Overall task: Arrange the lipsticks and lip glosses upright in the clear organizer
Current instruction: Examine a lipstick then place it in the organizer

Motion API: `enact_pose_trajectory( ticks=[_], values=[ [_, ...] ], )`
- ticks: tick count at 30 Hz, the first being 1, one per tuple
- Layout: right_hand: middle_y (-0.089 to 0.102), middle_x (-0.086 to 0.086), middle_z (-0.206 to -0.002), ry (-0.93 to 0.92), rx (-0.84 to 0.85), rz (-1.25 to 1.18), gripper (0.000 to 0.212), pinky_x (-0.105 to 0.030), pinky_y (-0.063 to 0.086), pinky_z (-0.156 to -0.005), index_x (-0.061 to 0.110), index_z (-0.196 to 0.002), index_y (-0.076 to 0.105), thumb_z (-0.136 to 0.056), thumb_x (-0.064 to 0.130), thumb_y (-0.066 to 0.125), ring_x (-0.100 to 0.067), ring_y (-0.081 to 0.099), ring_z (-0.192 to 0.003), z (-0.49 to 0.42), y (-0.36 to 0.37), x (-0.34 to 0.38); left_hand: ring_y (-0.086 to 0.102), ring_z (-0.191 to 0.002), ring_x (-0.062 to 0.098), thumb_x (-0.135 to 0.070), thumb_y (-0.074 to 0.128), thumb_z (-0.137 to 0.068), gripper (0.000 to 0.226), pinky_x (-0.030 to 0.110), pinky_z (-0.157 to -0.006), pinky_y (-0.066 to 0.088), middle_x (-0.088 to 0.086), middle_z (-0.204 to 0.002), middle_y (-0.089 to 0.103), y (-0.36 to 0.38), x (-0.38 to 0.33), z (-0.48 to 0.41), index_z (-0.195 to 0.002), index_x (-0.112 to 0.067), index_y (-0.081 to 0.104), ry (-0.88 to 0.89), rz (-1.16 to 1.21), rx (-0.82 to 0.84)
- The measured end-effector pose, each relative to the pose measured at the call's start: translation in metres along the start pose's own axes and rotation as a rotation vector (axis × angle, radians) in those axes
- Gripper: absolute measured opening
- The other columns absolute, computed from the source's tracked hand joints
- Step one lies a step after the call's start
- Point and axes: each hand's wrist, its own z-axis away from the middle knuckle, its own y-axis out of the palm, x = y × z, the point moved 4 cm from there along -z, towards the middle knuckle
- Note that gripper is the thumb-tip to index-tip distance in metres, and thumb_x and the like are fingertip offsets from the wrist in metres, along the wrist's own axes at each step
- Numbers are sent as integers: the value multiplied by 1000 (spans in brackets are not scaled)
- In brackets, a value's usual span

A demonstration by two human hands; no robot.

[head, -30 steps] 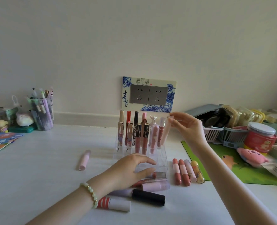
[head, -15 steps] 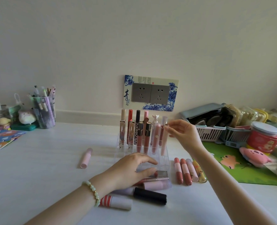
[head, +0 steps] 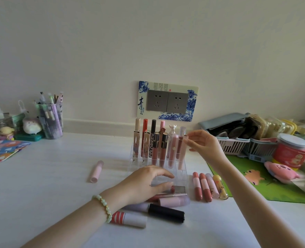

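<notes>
Two bare hands work over a white desk. The right hand [head: 204,145] pinches the top of a pale pink lip gloss tube [head: 182,151] between thumb and fingertips; the tube stands nearly upright in the clear organizer [head: 182,173], at the end of the row nearest that hand. Beside it, away from the right hand, several more glosses and lipsticks stand in the back rows. The left hand [head: 144,184], its fingers loosely curved and spread, rests against the organizer's front edge, with a bead bracelet [head: 103,206] on the wrist; whether it grips anything underneath cannot be told.

Just under and toward the wearer from the left hand lie loose tubes, among them a black lipstick [head: 166,213] and a red-striped tube [head: 128,218]. Four glosses [head: 209,188] lie side by side below the right forearm, and one pink tube [head: 96,170] lies well out beyond the left hand.

To seat the held tube well, it likely needs lowering straight down until it bottoms out, while the left hand steadies the organizer so neighbours do not tip.
</notes>
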Motion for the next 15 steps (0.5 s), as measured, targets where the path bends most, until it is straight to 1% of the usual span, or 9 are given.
enact_pose_trajectory(
  ticks=[2,6,8,10,13,15],
  values=[
    [68,-1,-90,-16,-38,28,28,-21,56,-67,12,-96,61,-74,23,74,-13,67,-80,-1,-6,3,39,-117,-10,-54,51,-89,38,17,-101,31,-23,-132,48,-1,-1,1,-124,-40,55,-5,5,2],
    [63,-1,-86,-53,-154,22,32,-28,53,-72,16,-91,56,-69,29,76,-16,61,-76,-3,-22,12,43,-121,-3,-51,54,-88,37,18,-97,31,-20,-131,49,-4,-6,3,-123,-39,56,-24,19,-1],
    [62,-2,-86,-65,-135,28,33,-26,52,-68,16,-90,55,-69,31,76,-15,60,-73,2,-25,19,44,-122,0,-51,56,-88,36,20,-99,32,-19,-132,50,-4,-8,5,-122,-40,56,-30,21,0],
    [63,0,-90,-33,-15,88,40,-22,53,-67,16,-93,55,-66,39,73,-12,62,-75,10,-24,18,44,-122,0,-50,57,-87,36,21,-99,32,-18,-132,49,-4,-8,8,-122,-41,55,-34,26,4],
    [63,5,-103,73,235,281,59,-25,52,-81,19,-106,56,-59,51,71,-9,64,-90,26,-22,0,42,-124,-1,-51,57,-87,37,23,-103,32,-20,-133,48,-3,-7,11,-123,-42,54,-34,29,8],
    [62,7,-110,143,340,302,63,-26,53,-86,22,-110,54,-57,51,73,-8,62,-98,39,-25,-10,41,-124,-2,-55,57,-85,39,27,-106,33,-21,-134,48,-2,-7,14,-122,-44,53,-23,18,12]
  ],
)
